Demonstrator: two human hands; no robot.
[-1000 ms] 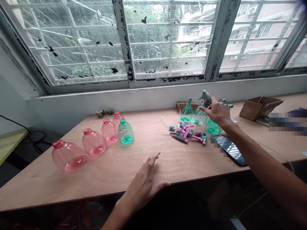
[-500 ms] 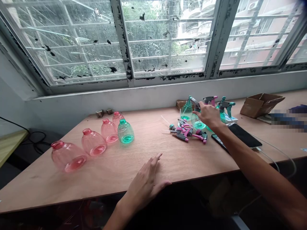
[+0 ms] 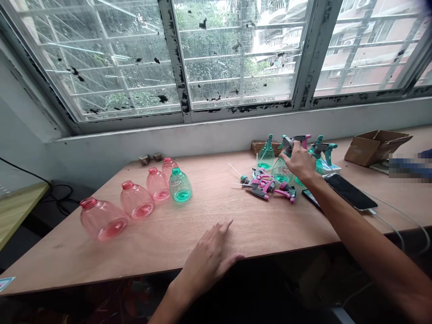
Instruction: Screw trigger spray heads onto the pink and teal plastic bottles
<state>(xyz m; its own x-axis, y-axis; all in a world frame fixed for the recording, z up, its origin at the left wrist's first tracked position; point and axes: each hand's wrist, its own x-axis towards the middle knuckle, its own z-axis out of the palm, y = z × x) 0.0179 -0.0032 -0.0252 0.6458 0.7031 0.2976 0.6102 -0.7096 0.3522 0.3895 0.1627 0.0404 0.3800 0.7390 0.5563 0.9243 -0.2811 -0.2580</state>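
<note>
My right hand (image 3: 301,161) is closed around the grey and green trigger head of a green spray bottle (image 3: 281,172), which stands upright at the back right of the table. Other green spray bottles with trigger heads stand close about it, including one (image 3: 266,157) just to its left. In front of them lies a pile of loose pink and grey trigger heads (image 3: 265,183), some with thin tubes. Near the front edge my left hand (image 3: 209,252) rests open, fingers stretched and holding nothing. An uncapped green bottle (image 3: 180,185) and several uncapped pink bottles (image 3: 104,219) stand on the left.
Two phones lie under my right forearm, one a black phone (image 3: 349,191) with a white cable attached. An open cardboard box (image 3: 373,148) sits at the far right. Two small brown blocks (image 3: 145,160) are by the wall, below the barred window (image 3: 236,58).
The trigger head under my right hand has shifted slightly right, away from the neighbouring bottle. The whole view has swung a little left. My left hand stays open in place.
</note>
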